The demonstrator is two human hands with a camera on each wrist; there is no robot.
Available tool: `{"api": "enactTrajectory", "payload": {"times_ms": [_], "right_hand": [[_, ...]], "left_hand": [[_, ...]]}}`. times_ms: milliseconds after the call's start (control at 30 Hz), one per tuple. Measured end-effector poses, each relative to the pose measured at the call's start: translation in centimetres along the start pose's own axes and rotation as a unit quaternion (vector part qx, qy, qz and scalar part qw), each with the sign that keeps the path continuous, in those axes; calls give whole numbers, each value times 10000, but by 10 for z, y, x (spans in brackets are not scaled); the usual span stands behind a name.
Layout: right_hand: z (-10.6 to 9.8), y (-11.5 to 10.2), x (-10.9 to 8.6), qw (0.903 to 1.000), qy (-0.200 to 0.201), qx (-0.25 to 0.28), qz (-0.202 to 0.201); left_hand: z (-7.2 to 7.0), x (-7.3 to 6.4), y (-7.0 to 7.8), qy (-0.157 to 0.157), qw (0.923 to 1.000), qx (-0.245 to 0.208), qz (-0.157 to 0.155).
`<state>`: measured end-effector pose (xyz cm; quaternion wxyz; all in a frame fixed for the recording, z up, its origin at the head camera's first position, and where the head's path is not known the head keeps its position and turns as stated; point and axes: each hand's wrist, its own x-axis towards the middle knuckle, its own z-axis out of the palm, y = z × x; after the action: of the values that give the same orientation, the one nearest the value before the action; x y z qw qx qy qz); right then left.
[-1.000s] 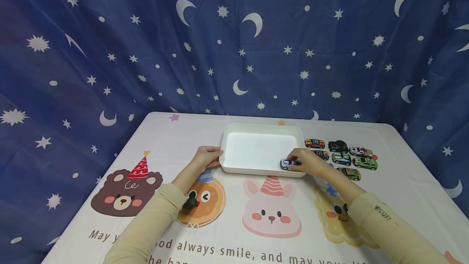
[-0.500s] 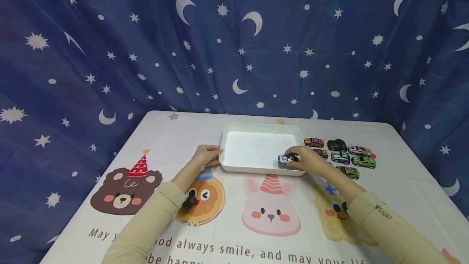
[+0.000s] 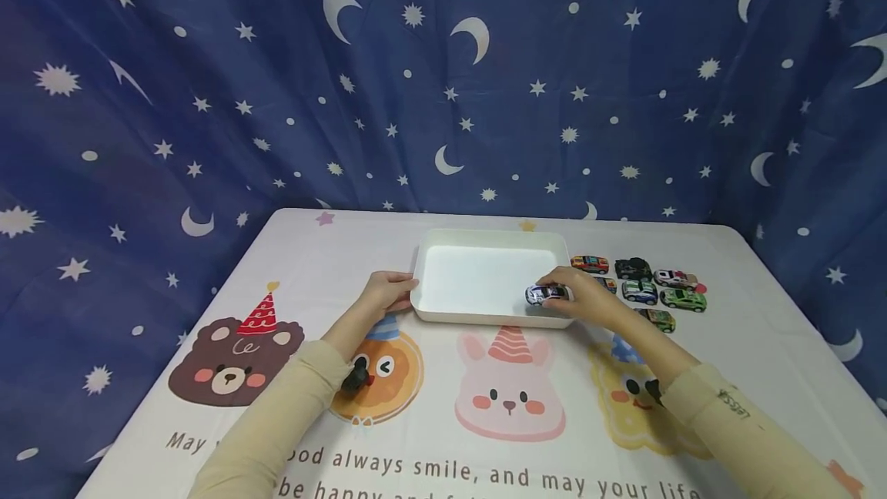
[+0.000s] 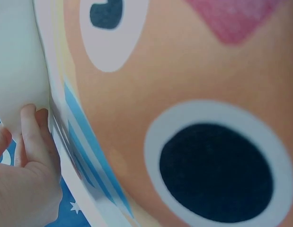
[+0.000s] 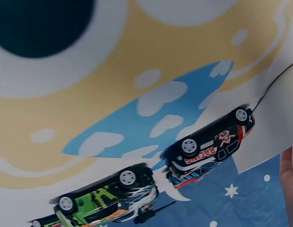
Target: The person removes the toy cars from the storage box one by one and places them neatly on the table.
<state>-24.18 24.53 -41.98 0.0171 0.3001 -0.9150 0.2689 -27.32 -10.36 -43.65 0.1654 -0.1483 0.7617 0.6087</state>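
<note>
A shallow white tray [image 3: 485, 239] stands on the table with its long side toward me. My left hand [image 3: 385, 293] grips its left edge, thumb at the rim and fingers against the outer wall; the left wrist view shows the fingers [image 4: 32, 127] on that wall. Over the tray's front right corner, my right hand [image 3: 578, 295] pinches a small white and dark toy car [image 3: 543, 295] between thumb and fingers. Only the edge of the right hand shows in the right wrist view, and the car is out of sight there.
Right of the tray several toy cars stand in loose rows, among them a red-yellow one [image 3: 590, 263], a black one [image 3: 633, 268] and a bright green one [image 3: 683, 299]. A printed cloth [image 3: 388, 468] covers the table, and a starry blue curtain [image 3: 443, 98] hangs behind.
My right hand has raised the toy car slightly from the tray's front right corner and shifted it a little left. The left hand keeps its grip on the tray. The head view has shifted slightly.
</note>
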Motion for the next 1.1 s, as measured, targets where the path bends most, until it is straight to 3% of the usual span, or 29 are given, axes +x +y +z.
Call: {"api": "enactTrajectory", "payload": {"times_ms": [300, 600, 867, 1100], "right_hand": [[-11, 5, -5, 10000, 69, -13, -25], [-19, 13, -12, 9999, 59, -134, -76], [-31, 14, -27, 9995, 68, -65, 307], [-39, 18, -39, 9989, 177, -357, 243]], "left_hand": [[-2, 2, 5, -12, 10000, 35, 66], [-1, 0, 1, -11, 10000, -6, 12], [2, 1, 0, -43, 9999, -120, -18], [-2, 1, 4, -26, 9999, -58, -144]]}}
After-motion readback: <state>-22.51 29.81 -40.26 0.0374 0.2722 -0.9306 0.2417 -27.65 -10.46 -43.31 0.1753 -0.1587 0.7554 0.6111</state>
